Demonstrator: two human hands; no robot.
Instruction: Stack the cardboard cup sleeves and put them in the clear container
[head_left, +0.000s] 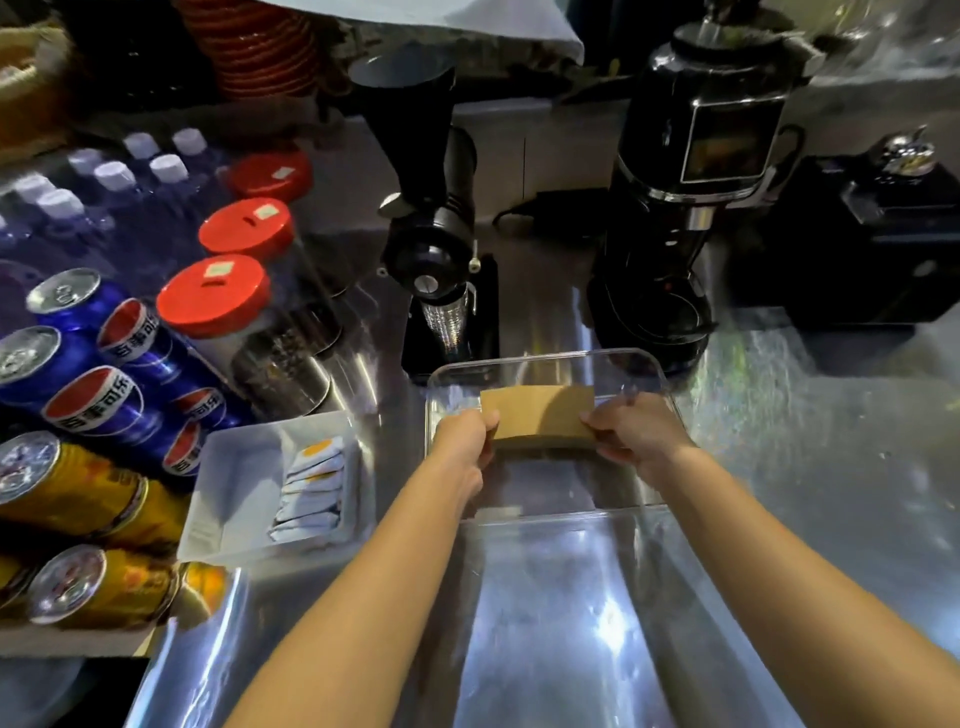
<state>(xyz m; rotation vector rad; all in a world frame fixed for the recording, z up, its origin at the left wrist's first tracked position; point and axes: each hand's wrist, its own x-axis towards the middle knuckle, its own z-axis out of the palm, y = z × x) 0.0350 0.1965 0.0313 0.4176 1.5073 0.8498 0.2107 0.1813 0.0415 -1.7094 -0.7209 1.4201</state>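
Observation:
A flat stack of brown cardboard cup sleeves is held over the inside of the clear container, which stands on the steel counter in the middle of the view. My left hand grips the stack's left end and my right hand grips its right end. Both hands reach past the container's near rim. How many sleeves are in the stack is not visible, nor whether it touches the container's floor.
Two black coffee grinders stand just behind the container. A white tray of sachets sits to its left, with red-lidded jars, blue cans and yellow cans beyond. A black machine is at the right.

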